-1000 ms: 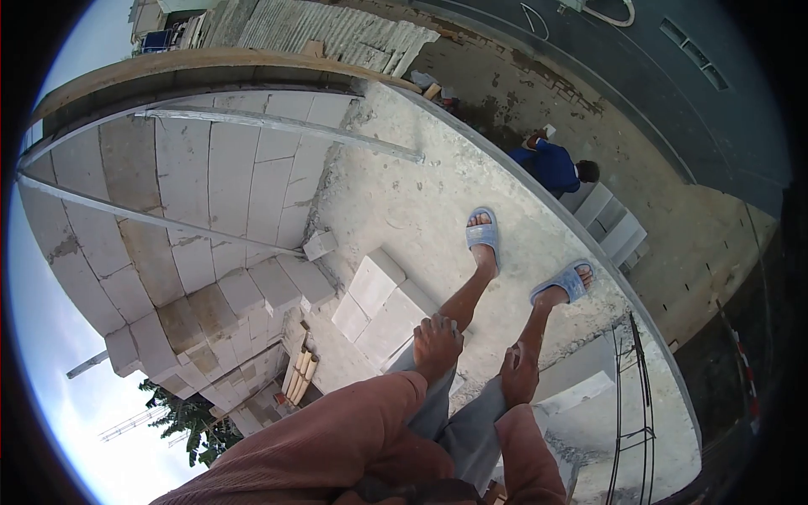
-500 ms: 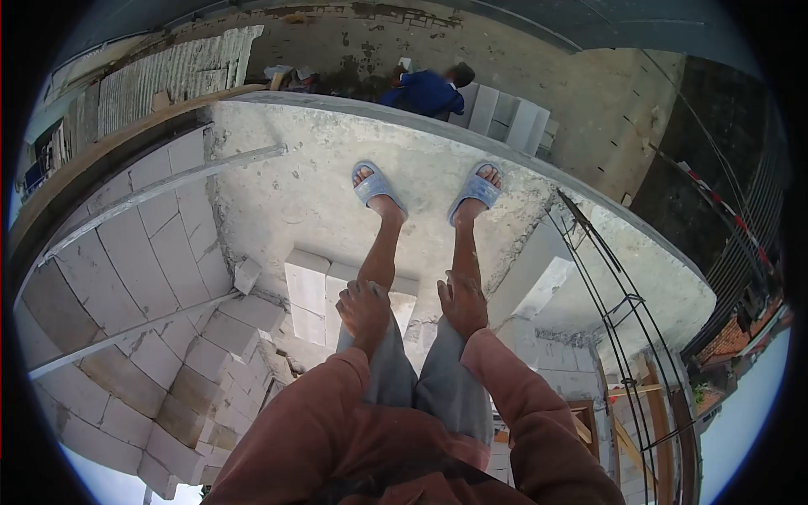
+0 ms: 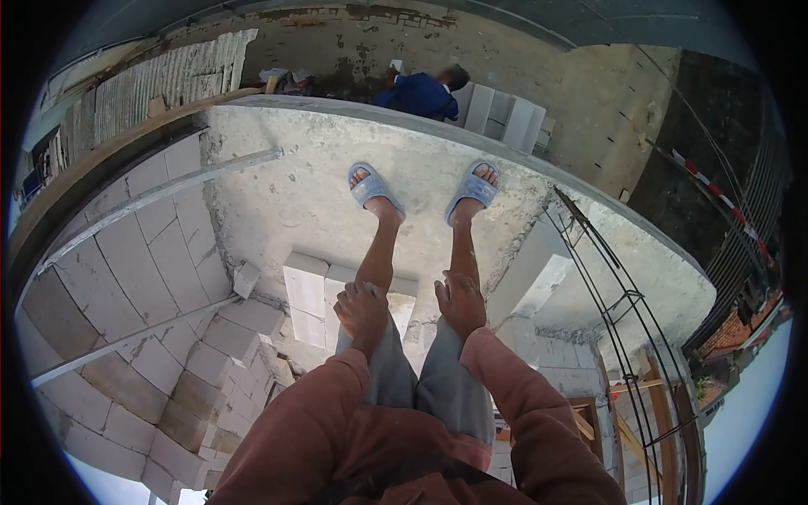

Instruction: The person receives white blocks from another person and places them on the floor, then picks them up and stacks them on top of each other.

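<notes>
My left hand (image 3: pixel 362 311) rests on my left knee, its fingers draped over it and holding no object. On the other knee lies my right hand (image 3: pixel 461 305), likewise without an object, fingers loosely spread. Grey trousers (image 3: pixel 438 370) are pulled up to about the knees. Below, my feet in blue slide sandals (image 3: pixel 376 185) stand apart on a rough concrete slab (image 3: pixel 295 194). Pale building blocks (image 3: pixel 307 290) are stacked on the slab, partly hidden behind my left leg.
Block walls (image 3: pixel 143 244) rise at left, crossed by a long metal bar (image 3: pixel 160 198). A rebar cage (image 3: pixel 623 295) stands at right. Beyond the slab's edge (image 3: pixel 404 126) is a drop; down there a person in blue (image 3: pixel 421 95) is beside more pale blocks (image 3: pixel 505 114).
My hands keep their places on my knees. The view has shifted slightly, and the person in blue below has an arm reaching out by a small white thing.
</notes>
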`<action>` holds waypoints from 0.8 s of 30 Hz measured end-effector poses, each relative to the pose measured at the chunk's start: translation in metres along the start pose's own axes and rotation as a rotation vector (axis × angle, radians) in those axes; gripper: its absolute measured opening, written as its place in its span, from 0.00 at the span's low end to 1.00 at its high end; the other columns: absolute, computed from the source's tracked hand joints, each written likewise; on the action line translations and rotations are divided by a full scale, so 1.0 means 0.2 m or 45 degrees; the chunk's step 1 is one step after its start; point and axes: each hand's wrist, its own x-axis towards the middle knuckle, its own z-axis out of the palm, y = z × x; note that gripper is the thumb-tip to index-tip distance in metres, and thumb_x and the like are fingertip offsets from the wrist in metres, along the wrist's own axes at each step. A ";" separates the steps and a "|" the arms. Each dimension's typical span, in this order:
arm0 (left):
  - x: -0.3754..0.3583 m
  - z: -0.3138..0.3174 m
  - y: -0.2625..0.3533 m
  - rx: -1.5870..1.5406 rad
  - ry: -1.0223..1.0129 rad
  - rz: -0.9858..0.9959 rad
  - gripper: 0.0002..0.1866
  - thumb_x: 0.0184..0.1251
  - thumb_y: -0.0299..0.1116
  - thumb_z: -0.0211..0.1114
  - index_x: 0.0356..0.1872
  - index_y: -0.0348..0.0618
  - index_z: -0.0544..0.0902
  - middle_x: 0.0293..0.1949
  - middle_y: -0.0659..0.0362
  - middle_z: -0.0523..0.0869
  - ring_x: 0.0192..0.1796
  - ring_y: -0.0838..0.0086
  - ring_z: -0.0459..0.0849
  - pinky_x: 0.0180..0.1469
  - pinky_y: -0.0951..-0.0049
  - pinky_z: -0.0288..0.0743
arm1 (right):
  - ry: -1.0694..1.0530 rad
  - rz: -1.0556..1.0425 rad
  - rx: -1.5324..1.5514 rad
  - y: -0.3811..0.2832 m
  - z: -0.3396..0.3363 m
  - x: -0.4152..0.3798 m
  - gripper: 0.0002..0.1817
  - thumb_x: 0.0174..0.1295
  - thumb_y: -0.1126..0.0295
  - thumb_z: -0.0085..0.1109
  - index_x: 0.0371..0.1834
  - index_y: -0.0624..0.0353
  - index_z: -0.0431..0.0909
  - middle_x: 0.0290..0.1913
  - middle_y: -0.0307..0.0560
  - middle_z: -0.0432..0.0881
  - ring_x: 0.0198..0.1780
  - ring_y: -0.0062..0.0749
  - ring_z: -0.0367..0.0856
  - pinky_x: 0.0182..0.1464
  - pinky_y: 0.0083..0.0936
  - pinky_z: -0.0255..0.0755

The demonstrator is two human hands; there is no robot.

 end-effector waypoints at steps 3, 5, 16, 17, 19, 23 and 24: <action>-0.01 0.01 0.00 -0.006 0.018 0.003 0.18 0.69 0.46 0.61 0.49 0.44 0.84 0.51 0.54 0.85 0.55 0.58 0.83 0.58 0.55 0.75 | -0.022 0.020 -0.013 -0.02 -0.02 0.00 0.20 0.70 0.58 0.59 0.56 0.63 0.80 0.48 0.58 0.85 0.52 0.54 0.83 0.56 0.48 0.73; -0.01 0.02 0.00 -0.010 0.029 0.005 0.18 0.69 0.46 0.61 0.49 0.44 0.84 0.51 0.54 0.85 0.55 0.58 0.82 0.58 0.55 0.75 | -0.015 -0.001 -0.009 -0.01 -0.02 0.01 0.20 0.70 0.58 0.59 0.56 0.63 0.80 0.48 0.58 0.85 0.52 0.54 0.83 0.56 0.48 0.73; 0.00 0.00 0.00 -0.010 -0.020 0.003 0.18 0.69 0.46 0.61 0.49 0.43 0.83 0.51 0.54 0.84 0.57 0.57 0.82 0.59 0.54 0.74 | -0.023 0.000 -0.016 -0.02 -0.02 0.01 0.20 0.70 0.59 0.59 0.57 0.64 0.80 0.49 0.59 0.85 0.52 0.54 0.83 0.56 0.48 0.74; 0.00 0.00 0.01 -0.014 -0.015 0.003 0.18 0.69 0.46 0.61 0.49 0.43 0.83 0.51 0.54 0.84 0.57 0.57 0.82 0.59 0.54 0.74 | -0.022 0.000 -0.008 -0.02 -0.03 0.01 0.20 0.70 0.59 0.59 0.57 0.64 0.80 0.49 0.59 0.85 0.52 0.54 0.83 0.56 0.49 0.74; 0.00 0.00 0.01 -0.022 -0.008 0.004 0.18 0.70 0.46 0.61 0.50 0.43 0.83 0.51 0.54 0.84 0.57 0.57 0.82 0.59 0.53 0.74 | -0.024 -0.002 -0.005 -0.02 -0.03 0.01 0.20 0.70 0.59 0.59 0.57 0.64 0.80 0.49 0.59 0.85 0.52 0.54 0.83 0.56 0.49 0.74; 0.00 0.02 0.00 -0.016 -0.015 -0.002 0.19 0.70 0.46 0.61 0.50 0.43 0.83 0.52 0.54 0.84 0.57 0.57 0.82 0.59 0.53 0.74 | -0.023 -0.015 -0.020 -0.02 -0.03 0.01 0.21 0.70 0.59 0.59 0.57 0.64 0.79 0.50 0.58 0.84 0.53 0.54 0.82 0.56 0.49 0.74; 0.00 0.01 0.01 -0.013 -0.025 -0.004 0.19 0.70 0.46 0.61 0.51 0.44 0.83 0.52 0.54 0.84 0.57 0.57 0.82 0.59 0.53 0.74 | -0.022 -0.015 -0.022 -0.02 -0.03 0.01 0.21 0.70 0.59 0.59 0.57 0.64 0.79 0.50 0.58 0.84 0.53 0.54 0.82 0.57 0.49 0.74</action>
